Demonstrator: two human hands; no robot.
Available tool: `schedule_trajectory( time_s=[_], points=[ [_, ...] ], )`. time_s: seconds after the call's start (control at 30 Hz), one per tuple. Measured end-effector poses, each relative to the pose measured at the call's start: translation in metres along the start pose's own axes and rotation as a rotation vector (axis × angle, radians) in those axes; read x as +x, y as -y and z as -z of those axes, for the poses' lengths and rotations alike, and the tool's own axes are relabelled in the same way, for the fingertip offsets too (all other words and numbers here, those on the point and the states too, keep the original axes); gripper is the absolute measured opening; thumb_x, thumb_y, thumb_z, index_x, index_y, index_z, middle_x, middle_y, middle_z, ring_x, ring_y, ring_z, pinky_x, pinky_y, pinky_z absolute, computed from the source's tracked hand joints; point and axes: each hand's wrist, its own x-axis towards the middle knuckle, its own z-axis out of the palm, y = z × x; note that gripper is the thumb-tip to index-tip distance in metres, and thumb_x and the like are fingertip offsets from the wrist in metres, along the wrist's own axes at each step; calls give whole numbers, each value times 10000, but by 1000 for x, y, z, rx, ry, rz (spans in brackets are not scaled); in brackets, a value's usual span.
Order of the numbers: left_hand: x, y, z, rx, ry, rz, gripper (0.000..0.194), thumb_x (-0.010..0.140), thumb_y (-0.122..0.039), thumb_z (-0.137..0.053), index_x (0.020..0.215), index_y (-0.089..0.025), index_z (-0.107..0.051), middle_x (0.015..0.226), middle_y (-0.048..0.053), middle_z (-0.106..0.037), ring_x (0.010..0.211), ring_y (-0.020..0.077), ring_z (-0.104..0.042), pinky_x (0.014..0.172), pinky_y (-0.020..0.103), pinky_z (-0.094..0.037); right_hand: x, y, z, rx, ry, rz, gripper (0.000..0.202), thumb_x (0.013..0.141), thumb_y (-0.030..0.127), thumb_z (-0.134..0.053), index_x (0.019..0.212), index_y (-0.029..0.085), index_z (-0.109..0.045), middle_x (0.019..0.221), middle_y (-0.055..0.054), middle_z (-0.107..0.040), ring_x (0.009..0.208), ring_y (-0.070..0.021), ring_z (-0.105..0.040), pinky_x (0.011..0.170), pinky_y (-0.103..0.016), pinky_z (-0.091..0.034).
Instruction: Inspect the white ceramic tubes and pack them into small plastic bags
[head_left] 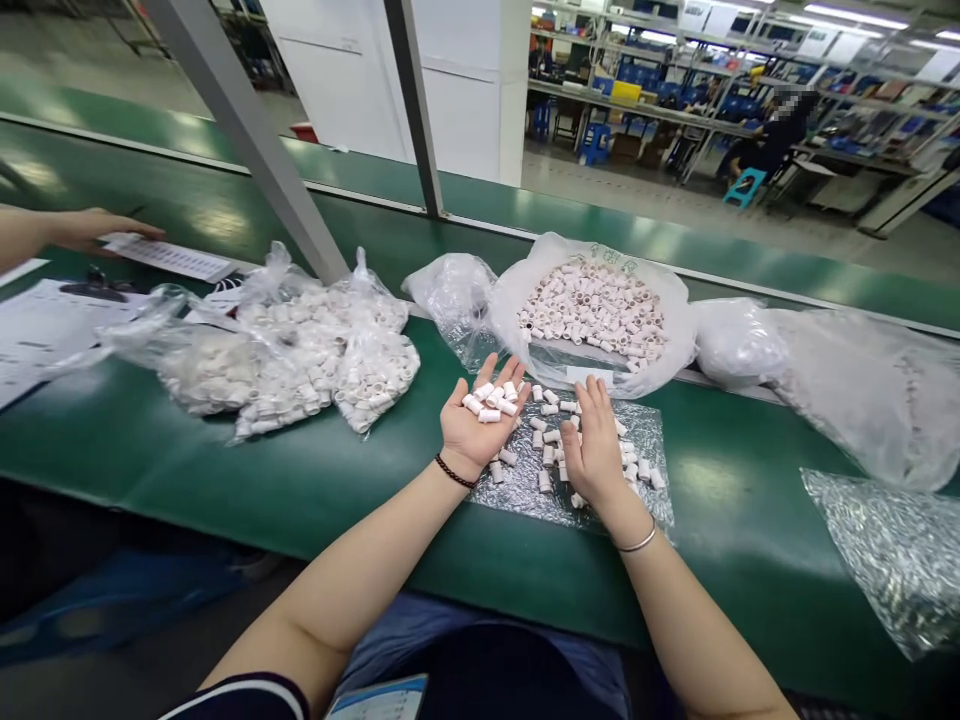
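My left hand (474,420) is palm up with several short white plastic pipe fittings (491,400) resting in it, the fingers stretched out. To its right, my right hand (596,455) is held on edge with straight fingers, low over more loose white fittings (550,455). Those fittings lie scattered on a flat clear plastic bag (525,495) on the green bench. Whether the right hand touches any of them I cannot tell. Just beyond both hands lies an open plastic bag (679,320) with a heap of the same fittings inside.
Filled clear bags (289,360) of fittings lie left, near a clipboard with papers (52,325). Another person's hand (97,228) touches a printed sheet (169,258). Grey posts (247,130) rise behind the bench. At right lie a large bag (877,385) and a flat clear bag (900,550).
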Motion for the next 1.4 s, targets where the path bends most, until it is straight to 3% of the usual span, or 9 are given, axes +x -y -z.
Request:
schedule_trajectory(
  time_s=[0.1, 0.2, 0.37, 0.53, 0.87, 1.0, 1.4],
  points=[
    [4, -2, 4, 12, -1, -17, 556, 990, -414, -230, 1480, -175, -343, 1477, 145, -456, 1346, 257, -462, 1079, 442, -391, -2, 3, -5, 7, 48, 19, 459, 976, 317, -399, 1398, 139, -426, 1421, -183, -469, 1381, -295, -374, 1102, -522, -384],
    [6, 0, 8, 15, -3, -9, 548, 984, -410, -259, 1462, -164, -369, 1469, 158, -462, 1344, 263, -464, 1086, 445, -380, -5, 10, -10, 27, 125, 81, 350, 954, 286, -446, 1255, 150, -561, 1191, -153, -613, 1126, -260, -553, 961, -450, -496],
    [8, 5, 12, 14, -11, -10, 537, 978, -431, -284, 1407, -149, -441, 1447, 176, -481, 1339, 277, -469, 1091, 450, -363, -9, 24, -13, 22, 297, 209, 216, 940, 257, -489, 1031, 161, -659, 984, -101, -657, 912, -223, -547, 795, -370, -498],
    [9, 10, 13, 34, -41, 16, 531, 978, -439, -289, 1380, -144, -472, 1428, 177, -501, 1320, 275, -490, 1060, 426, -402, -12, 27, -14, -19, 328, 240, 197, 928, 262, -527, 1022, 156, -663, 1014, -93, -670, 928, -229, -536, 798, -366, -467],
    [4, 14, 12, 55, 21, 92, 502, 961, -419, -338, 1343, -141, -509, 1330, 178, -585, 1261, 284, -546, 1023, 447, -441, -12, 23, -15, 0, 293, 212, 158, 922, 247, -532, 993, 172, -652, 1032, -89, -675, 958, -228, -546, 825, -377, -451],
    [8, 9, 12, 122, 45, 56, 434, 944, -362, -379, 1269, -141, -565, 1256, 161, -633, 1234, 286, -568, 1025, 443, -435, -13, 22, -16, -31, 302, 222, 169, 918, 248, -541, 1016, 167, -652, 1047, -91, -680, 962, -229, -550, 819, -370, -450],
    [17, 2, 18, 258, 63, -19, 446, 970, -409, -335, 1095, -154, -680, 1204, 102, -679, 1288, 236, -526, 1092, 380, -382, -15, 22, -17, -124, 362, 275, 244, 911, 279, -570, 1118, 172, -644, 1202, -72, -675, 1056, -240, -558, 831, -376, -448]
  ],
)
